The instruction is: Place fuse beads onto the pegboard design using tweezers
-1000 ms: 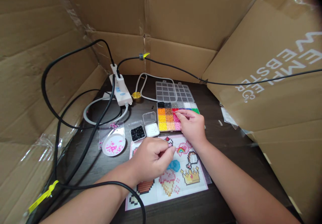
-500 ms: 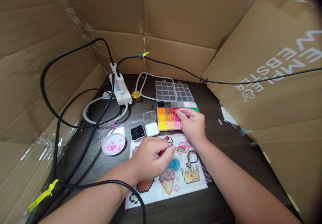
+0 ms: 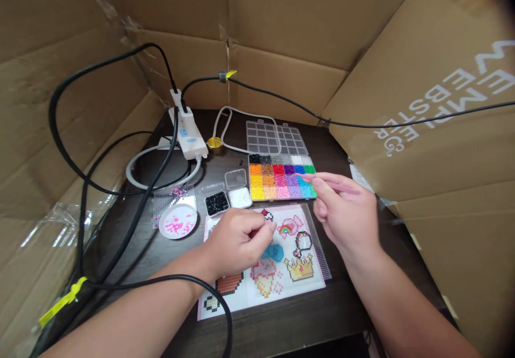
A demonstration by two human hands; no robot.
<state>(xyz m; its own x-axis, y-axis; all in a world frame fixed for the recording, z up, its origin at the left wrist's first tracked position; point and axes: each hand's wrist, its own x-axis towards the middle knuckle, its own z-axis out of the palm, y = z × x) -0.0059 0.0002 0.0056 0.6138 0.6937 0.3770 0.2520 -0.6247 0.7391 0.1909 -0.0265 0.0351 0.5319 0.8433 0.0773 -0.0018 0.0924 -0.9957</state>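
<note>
Pink tweezers are gripped in my right hand, their tips above the purple and blue compartments of a bead box. The box holds small beads sorted by colour, and its clear lid lies folded back. My left hand rests over a pattern sheet with thumb and forefinger pinched; anything between them is too small or hidden to make out. The sheet shows a crown, a ring, a candy and an ice cream. Beneath its right edge lies a clear pegboard.
Two small open boxes hold black beads and white beads. A white dish carries pink beads. Behind stand a gold cup and a power strip. A black cable crosses above my left forearm; cardboard walls surround the table.
My right hand has pulled back to the right with the tweezers, uncovering the red, purple and blue compartments. My left hand keeps its pinch over the sheet. The view has shifted slightly.
</note>
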